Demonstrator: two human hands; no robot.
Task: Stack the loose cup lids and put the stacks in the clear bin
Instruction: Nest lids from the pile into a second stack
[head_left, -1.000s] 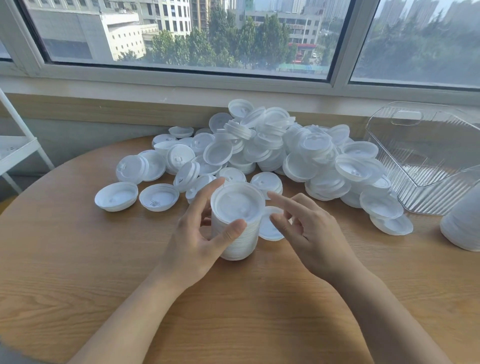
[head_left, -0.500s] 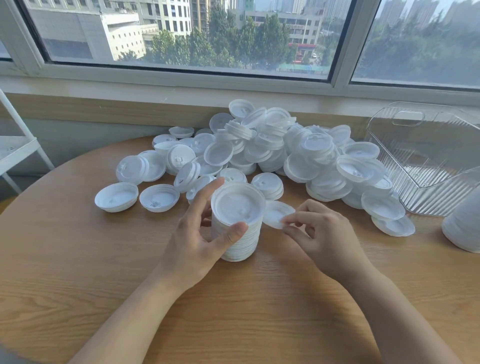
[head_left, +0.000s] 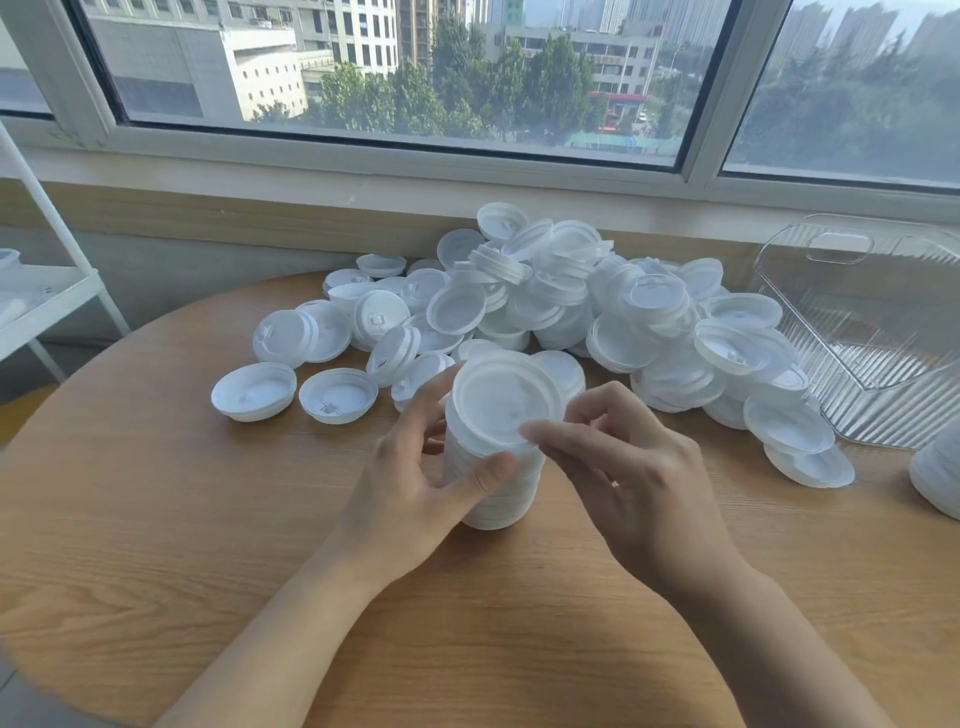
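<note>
A stack of white cup lids (head_left: 498, 493) stands upright on the round wooden table (head_left: 208, 545) in front of me. My left hand (head_left: 415, 493) wraps around the stack's left side, thumb in front. My right hand (head_left: 623, 478) pinches the near rim of a single white lid (head_left: 506, 400), which lies tilted on top of the stack. A big pile of loose white lids (head_left: 545, 312) spreads behind the stack. The clear ribbed bin (head_left: 872, 322) lies on its side at the far right, its opening toward the pile.
A second lid stack (head_left: 940, 467) shows at the right edge, cut off by the frame. A white shelf unit (head_left: 47, 291) stands left of the table. The window sill and wall run right behind the pile.
My right hand picked up a loose lid from the table right of the stack and carried it onto the stack's top. My left hand kept its hold on the stack.
</note>
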